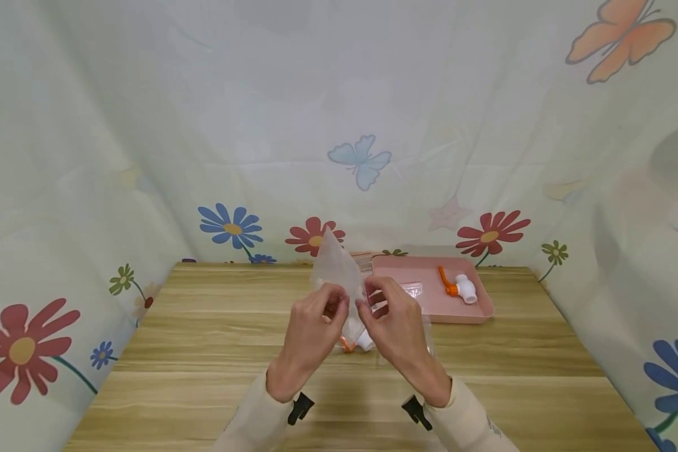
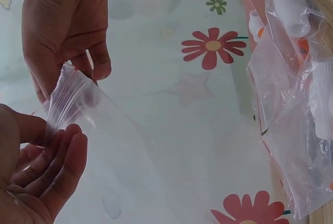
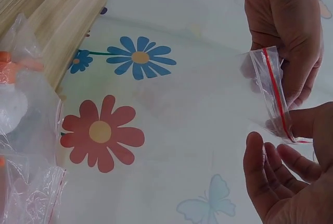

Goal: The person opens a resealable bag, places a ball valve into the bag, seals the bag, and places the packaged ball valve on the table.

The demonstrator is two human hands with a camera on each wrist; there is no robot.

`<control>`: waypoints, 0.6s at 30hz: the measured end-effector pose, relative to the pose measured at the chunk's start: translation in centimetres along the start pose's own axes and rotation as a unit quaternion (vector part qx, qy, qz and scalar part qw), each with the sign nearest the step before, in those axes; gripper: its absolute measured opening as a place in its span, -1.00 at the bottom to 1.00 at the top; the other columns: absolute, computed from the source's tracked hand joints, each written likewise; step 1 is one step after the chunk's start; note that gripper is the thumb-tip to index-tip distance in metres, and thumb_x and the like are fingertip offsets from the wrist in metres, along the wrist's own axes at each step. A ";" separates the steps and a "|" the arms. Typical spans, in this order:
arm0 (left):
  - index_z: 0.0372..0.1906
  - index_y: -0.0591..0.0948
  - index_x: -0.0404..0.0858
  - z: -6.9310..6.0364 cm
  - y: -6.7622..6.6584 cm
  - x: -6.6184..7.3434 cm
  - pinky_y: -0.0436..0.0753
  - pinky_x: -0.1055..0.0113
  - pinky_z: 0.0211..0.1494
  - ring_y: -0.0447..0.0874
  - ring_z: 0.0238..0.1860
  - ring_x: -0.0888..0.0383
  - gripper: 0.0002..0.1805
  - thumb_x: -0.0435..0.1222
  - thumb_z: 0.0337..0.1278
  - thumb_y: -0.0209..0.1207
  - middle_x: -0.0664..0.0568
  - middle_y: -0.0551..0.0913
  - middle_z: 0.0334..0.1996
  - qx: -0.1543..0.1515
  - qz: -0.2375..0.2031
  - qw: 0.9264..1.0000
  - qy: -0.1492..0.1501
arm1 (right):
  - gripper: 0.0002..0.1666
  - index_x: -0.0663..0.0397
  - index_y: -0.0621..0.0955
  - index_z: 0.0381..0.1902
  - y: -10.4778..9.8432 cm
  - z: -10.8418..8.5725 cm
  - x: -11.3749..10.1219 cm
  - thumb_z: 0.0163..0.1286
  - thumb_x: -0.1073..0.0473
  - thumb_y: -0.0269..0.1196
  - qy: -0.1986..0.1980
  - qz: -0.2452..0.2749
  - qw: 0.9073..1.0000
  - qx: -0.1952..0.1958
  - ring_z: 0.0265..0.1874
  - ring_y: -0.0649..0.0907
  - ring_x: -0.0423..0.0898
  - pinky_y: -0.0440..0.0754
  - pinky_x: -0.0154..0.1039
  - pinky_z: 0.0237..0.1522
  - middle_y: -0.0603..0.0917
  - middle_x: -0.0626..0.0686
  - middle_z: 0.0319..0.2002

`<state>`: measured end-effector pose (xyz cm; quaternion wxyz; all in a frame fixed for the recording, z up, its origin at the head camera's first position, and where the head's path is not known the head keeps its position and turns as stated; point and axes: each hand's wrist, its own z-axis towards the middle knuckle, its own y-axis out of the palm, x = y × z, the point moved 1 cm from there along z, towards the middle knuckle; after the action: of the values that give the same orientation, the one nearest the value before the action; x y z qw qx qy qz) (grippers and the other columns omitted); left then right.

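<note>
A clear zip-lock bag [image 1: 337, 263] hangs between my hands, above the table. My left hand [image 1: 315, 321] pinches one end of its top edge, and my right hand [image 1: 397, 320] pinches the other. A red zip strip [image 3: 277, 88] runs along that edge in the right wrist view. In the left wrist view the plastic [image 2: 73, 91] is creased between the fingertips. Nothing can be made out inside the bag. Below the hands lie bagged white plastic valves [image 1: 365, 341] with orange handles, partly hidden by the hands and bag.
A pink tray [image 1: 429, 317] stands behind and to the right, holding a loose white ball valve [image 1: 466, 289] with an orange lever and a small red-edged bag [image 1: 412, 289]. The wooden table [image 1: 215, 351] meets a flower-printed curtain [image 1: 260, 125] at its back and sides.
</note>
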<state>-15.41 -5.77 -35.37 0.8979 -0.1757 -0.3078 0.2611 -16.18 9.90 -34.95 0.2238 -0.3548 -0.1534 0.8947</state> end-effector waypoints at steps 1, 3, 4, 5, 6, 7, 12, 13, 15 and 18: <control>-0.30 0.58 -0.26 0.0 0.0 0.0 0.60 0.58 -0.42 0.61 -0.53 0.30 -0.90 -0.46 0.13 0.27 0.07 0.65 -0.52 -0.001 -0.001 1.000 -0.001 | -0.67 0.16 0.60 -0.13 0.0 0.0 0.0 0.12 0.38 0.40 0.000 -0.004 1.000 0.002 -0.47 0.71 -0.13 0.66 -0.37 -0.53 0.68 0.06 -0.35; -0.31 0.58 -0.25 0.0 0.0 0.1 0.60 0.58 -0.42 0.61 -0.53 0.30 -0.90 -0.45 0.12 0.28 0.07 0.66 -0.52 -0.003 -0.003 1.000 -0.003 | -0.70 0.17 0.60 -0.17 0.0 0.0 0.1 0.11 0.38 0.41 -0.003 -0.007 1.000 0.006 -0.49 0.71 -0.14 0.64 -0.43 -0.53 0.67 0.05 -0.39; -0.31 0.58 -0.25 -0.1 0.0 0.1 0.61 0.58 -0.42 0.62 -0.53 0.30 -0.89 -0.45 0.11 0.28 0.07 0.66 -0.52 -0.004 -0.004 1.000 -0.005 | -0.71 0.17 0.60 -0.20 0.0 0.0 0.1 0.11 0.39 0.41 -0.005 -0.006 1.000 0.008 -0.49 0.71 -0.14 0.63 -0.45 -0.53 0.67 0.05 -0.41; -0.31 0.58 -0.25 -0.1 0.0 0.1 0.61 0.58 -0.42 0.62 -0.53 0.30 -0.89 -0.45 0.11 0.29 0.08 0.66 -0.52 -0.004 -0.005 1.000 -0.008 | -0.73 0.17 0.60 -0.22 0.1 0.0 0.2 0.11 0.40 0.40 -0.009 -0.005 1.000 0.011 -0.50 0.71 -0.15 0.63 -0.46 -0.53 0.66 0.05 -0.42; -0.32 0.58 -0.25 -0.1 0.0 0.1 0.61 0.58 -0.42 0.62 -0.53 0.30 -0.88 -0.45 0.10 0.29 0.08 0.66 -0.52 -0.005 -0.006 1.000 -0.010 | -0.75 0.18 0.60 -0.24 0.1 -0.1 0.2 0.11 0.41 0.40 -0.013 -0.002 1.000 0.015 -0.50 0.70 -0.15 0.64 -0.44 -0.53 0.66 0.05 -0.42; -0.32 0.57 -0.25 -0.1 0.0 0.1 0.61 0.58 -0.42 0.62 -0.53 0.30 -0.88 -0.45 0.09 0.30 0.08 0.66 -0.53 -0.005 -0.006 1.000 -0.012 | -0.76 0.18 0.60 -0.27 0.1 -0.1 0.3 0.11 0.42 0.40 -0.018 0.000 1.000 0.020 -0.51 0.70 -0.16 0.64 -0.42 -0.54 0.66 0.05 -0.43; -0.34 0.55 -0.25 -0.1 0.0 0.0 0.61 0.58 -0.43 0.62 -0.55 0.31 -0.84 -0.47 0.05 0.31 0.07 0.65 -0.55 -0.002 -0.007 1.000 -0.014 | -0.77 0.15 0.59 -0.36 -0.1 -0.1 0.6 0.05 0.47 0.38 -0.043 0.002 0.998 0.050 -0.53 0.65 -0.21 0.65 -0.30 -0.57 0.63 0.03 -0.47; -0.34 0.55 -0.25 -0.1 0.0 0.0 0.61 0.58 -0.43 0.61 -0.55 0.31 -0.84 -0.48 0.04 0.31 0.07 0.65 -0.56 -0.002 -0.006 1.000 -0.015 | -0.76 0.15 0.59 -0.37 -0.2 -0.1 0.6 0.03 0.48 0.38 -0.048 0.001 0.997 0.056 -0.53 0.63 -0.22 0.65 -0.31 -0.57 0.63 0.02 -0.47; -0.34 0.54 -0.24 0.0 -0.1 0.0 0.61 0.57 -0.43 0.60 -0.55 0.31 -0.83 -0.49 0.03 0.30 0.08 0.64 -0.57 -0.001 -0.003 1.000 -0.016 | -0.74 0.14 0.59 -0.39 -0.3 -0.1 0.7 -0.02 0.50 0.35 -0.057 0.002 0.996 0.069 -0.53 0.61 -0.22 0.63 -0.32 -0.58 0.62 0.01 -0.48; -0.34 0.54 -0.23 0.0 -0.3 0.1 0.61 0.56 -0.44 0.57 -0.56 0.31 -0.81 -0.49 0.01 0.30 0.09 0.61 -0.58 0.000 0.003 1.000 -0.018 | -0.74 0.14 0.58 -0.42 -0.5 -0.1 0.8 -0.06 0.52 0.31 -0.066 0.009 0.995 0.080 -0.54 0.59 -0.23 0.60 -0.35 -0.59 0.60 0.00 -0.48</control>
<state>-15.25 -5.98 -35.21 0.8912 -0.1720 -0.3237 0.2672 -16.48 10.71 -35.22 0.2327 -0.2777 -0.0926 0.9275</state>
